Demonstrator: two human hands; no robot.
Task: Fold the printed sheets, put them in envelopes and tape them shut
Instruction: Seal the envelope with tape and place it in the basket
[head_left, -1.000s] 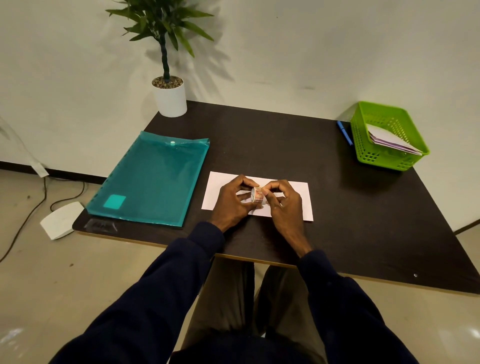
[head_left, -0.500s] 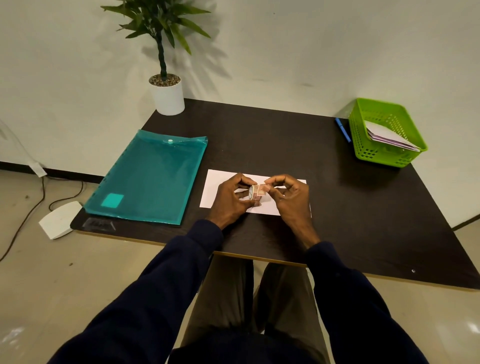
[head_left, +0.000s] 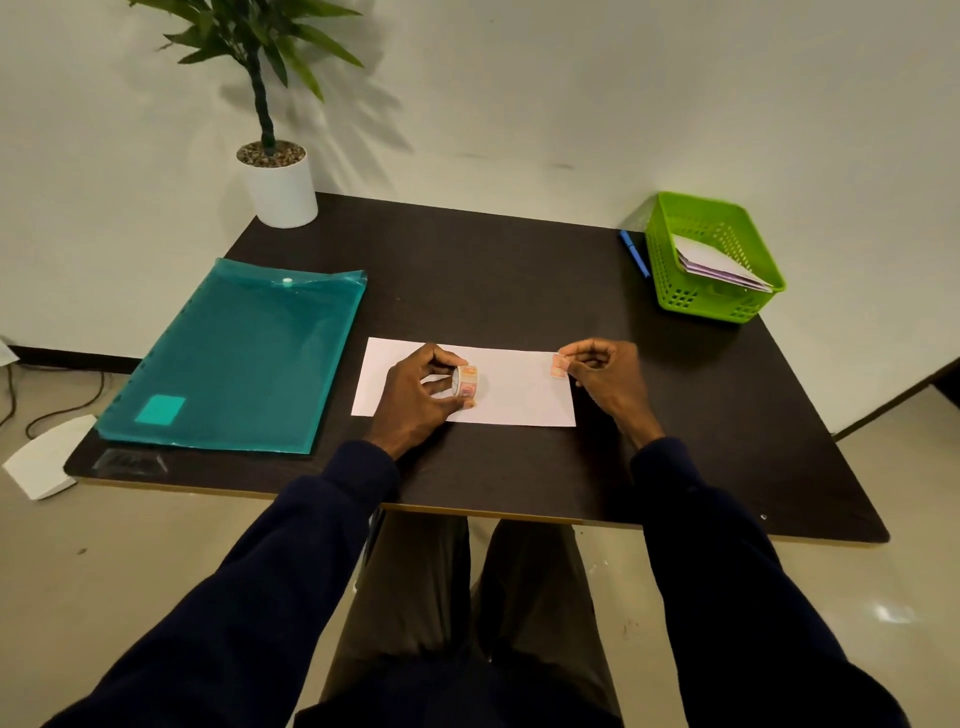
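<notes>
Tape roll (head_left: 465, 382) is being gripped by the left hand (head_left: 415, 402); the right hand (head_left: 605, 371) is pinching the tape end (head_left: 559, 366), likely flimsy, sticky, best held tip-only.

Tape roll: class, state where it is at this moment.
Head view, centre: the left hand grips the tape roll over the left half of the white envelope, right of the teal folder.

We see long dark navy fabric sleeves, the left sleeve (head_left: 249, 597) and the right sleeve (head_left: 727, 587), ending in plain cuffs; the left hand (head_left: 415, 402) and right hand (head_left: 608, 374) are bare; khaki-brown trousers (head_left: 415, 597) cover both legs.
</notes>
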